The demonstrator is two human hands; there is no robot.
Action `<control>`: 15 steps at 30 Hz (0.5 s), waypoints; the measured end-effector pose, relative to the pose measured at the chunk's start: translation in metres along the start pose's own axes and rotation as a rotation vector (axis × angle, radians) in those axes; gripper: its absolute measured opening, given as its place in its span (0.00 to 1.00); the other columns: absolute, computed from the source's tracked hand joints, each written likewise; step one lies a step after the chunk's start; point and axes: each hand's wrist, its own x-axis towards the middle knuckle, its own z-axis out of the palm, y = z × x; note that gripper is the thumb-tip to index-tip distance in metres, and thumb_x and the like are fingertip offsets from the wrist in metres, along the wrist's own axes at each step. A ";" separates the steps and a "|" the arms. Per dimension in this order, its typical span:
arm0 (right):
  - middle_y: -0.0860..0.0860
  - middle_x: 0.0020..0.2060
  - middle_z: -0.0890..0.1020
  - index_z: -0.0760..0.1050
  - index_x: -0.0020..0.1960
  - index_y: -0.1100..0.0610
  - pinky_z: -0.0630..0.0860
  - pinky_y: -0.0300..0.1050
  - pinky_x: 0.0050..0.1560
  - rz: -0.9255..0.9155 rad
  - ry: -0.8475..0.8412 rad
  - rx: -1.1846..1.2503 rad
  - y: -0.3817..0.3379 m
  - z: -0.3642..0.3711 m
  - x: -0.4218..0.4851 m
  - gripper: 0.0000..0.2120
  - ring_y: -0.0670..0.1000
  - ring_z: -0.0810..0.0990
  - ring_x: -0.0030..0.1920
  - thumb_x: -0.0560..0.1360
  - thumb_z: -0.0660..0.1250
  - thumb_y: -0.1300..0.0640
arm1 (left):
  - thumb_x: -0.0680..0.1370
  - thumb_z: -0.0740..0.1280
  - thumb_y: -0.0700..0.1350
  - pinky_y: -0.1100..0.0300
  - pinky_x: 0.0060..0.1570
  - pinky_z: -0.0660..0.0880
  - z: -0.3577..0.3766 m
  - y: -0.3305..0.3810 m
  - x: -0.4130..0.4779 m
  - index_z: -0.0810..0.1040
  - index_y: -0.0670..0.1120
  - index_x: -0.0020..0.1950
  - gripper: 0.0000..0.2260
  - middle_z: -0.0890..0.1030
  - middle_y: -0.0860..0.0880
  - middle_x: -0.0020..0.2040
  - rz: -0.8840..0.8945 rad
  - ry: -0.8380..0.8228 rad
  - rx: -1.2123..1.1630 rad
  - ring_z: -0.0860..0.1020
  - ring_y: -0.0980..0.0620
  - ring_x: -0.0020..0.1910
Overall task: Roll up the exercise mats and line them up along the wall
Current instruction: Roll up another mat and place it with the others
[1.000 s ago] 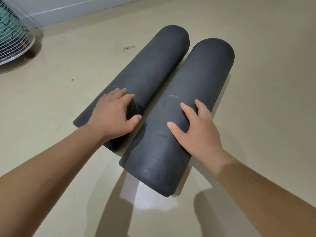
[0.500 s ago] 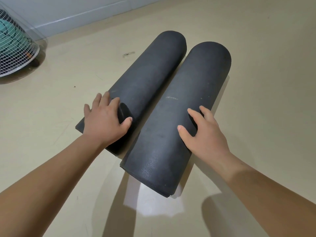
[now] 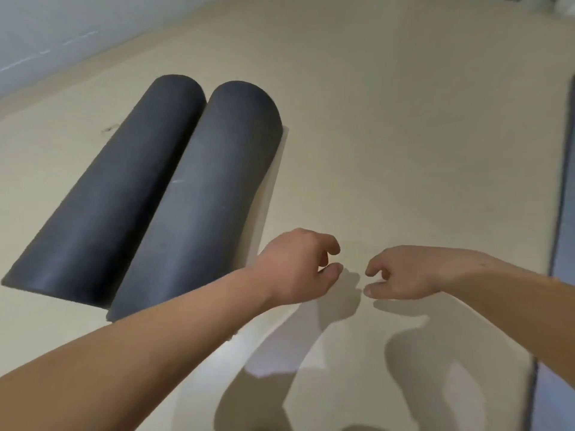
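Two rolled dark grey exercise mats lie side by side and touching on the beige floor, their far ends toward the wall. The left mat [image 3: 105, 194] is nearer the wall; the right mat [image 3: 202, 197] lies beside it. My left hand [image 3: 298, 265] hovers to the right of the right mat, clear of it, fingers loosely curled and holding nothing. My right hand [image 3: 401, 272] hangs just beside it, also loosely curled and holding nothing. The two hands' fingertips nearly meet above bare floor.
A pale wall [image 3: 62, 29] with a skirting runs along the top left. The edge of a blue-grey flat sheet [image 3: 557, 213] shows at the far right on the floor. Shadows of my arms fall on the floor below my hands.
Both hands have let go of the rolled mats and moved right, off them. The view has swung right, so the wire fan at the left has left the frame.
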 end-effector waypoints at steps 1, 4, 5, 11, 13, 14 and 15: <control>0.44 0.72 0.75 0.68 0.79 0.45 0.71 0.48 0.71 0.036 0.002 0.000 0.024 0.010 -0.016 0.30 0.50 0.75 0.71 0.81 0.63 0.33 | 0.82 0.67 0.54 0.55 0.53 0.80 0.008 0.022 0.007 0.81 0.50 0.68 0.16 0.85 0.53 0.54 0.027 -0.030 -0.005 0.82 0.52 0.49; 0.44 0.73 0.74 0.66 0.80 0.44 0.71 0.48 0.70 0.123 0.027 0.004 0.085 0.040 -0.062 0.30 0.50 0.74 0.72 0.82 0.61 0.33 | 0.81 0.69 0.54 0.56 0.55 0.79 0.028 0.083 0.028 0.81 0.50 0.68 0.17 0.85 0.53 0.56 0.100 -0.109 -0.017 0.80 0.53 0.47; 0.44 0.73 0.75 0.67 0.80 0.44 0.71 0.48 0.70 0.136 0.040 0.016 0.103 0.050 -0.076 0.29 0.50 0.74 0.72 0.82 0.60 0.33 | 0.81 0.69 0.54 0.57 0.55 0.79 0.034 0.102 0.033 0.80 0.50 0.69 0.17 0.84 0.53 0.58 0.124 -0.142 -0.010 0.80 0.54 0.47; 0.43 0.66 0.78 0.72 0.74 0.44 0.74 0.50 0.67 0.294 0.227 0.313 0.238 0.152 -0.174 0.25 0.49 0.77 0.67 0.82 0.60 0.34 | 0.82 0.68 0.53 0.56 0.59 0.78 0.081 0.275 0.063 0.75 0.51 0.74 0.21 0.81 0.53 0.65 0.373 -0.367 0.219 0.79 0.54 0.54; 0.44 0.64 0.79 0.76 0.71 0.45 0.74 0.48 0.65 0.355 0.311 0.506 0.275 0.192 -0.192 0.22 0.50 0.78 0.62 0.82 0.63 0.35 | 0.83 0.67 0.53 0.56 0.59 0.77 0.104 0.332 0.068 0.73 0.51 0.77 0.22 0.79 0.53 0.67 0.444 -0.439 0.323 0.78 0.52 0.57; 0.45 0.61 0.80 0.78 0.69 0.46 0.74 0.45 0.63 0.378 0.348 0.606 0.291 0.211 -0.199 0.21 0.50 0.78 0.59 0.82 0.64 0.37 | 0.83 0.67 0.53 0.57 0.59 0.76 0.119 0.357 0.070 0.72 0.50 0.77 0.23 0.78 0.52 0.68 0.472 -0.465 0.368 0.78 0.52 0.58; 0.46 0.57 0.79 0.80 0.67 0.48 0.73 0.43 0.60 0.397 0.372 0.682 0.306 0.230 -0.206 0.19 0.50 0.77 0.55 0.82 0.65 0.39 | 0.83 0.66 0.53 0.56 0.59 0.75 0.138 0.380 0.072 0.71 0.50 0.78 0.23 0.78 0.51 0.68 0.496 -0.487 0.409 0.77 0.51 0.61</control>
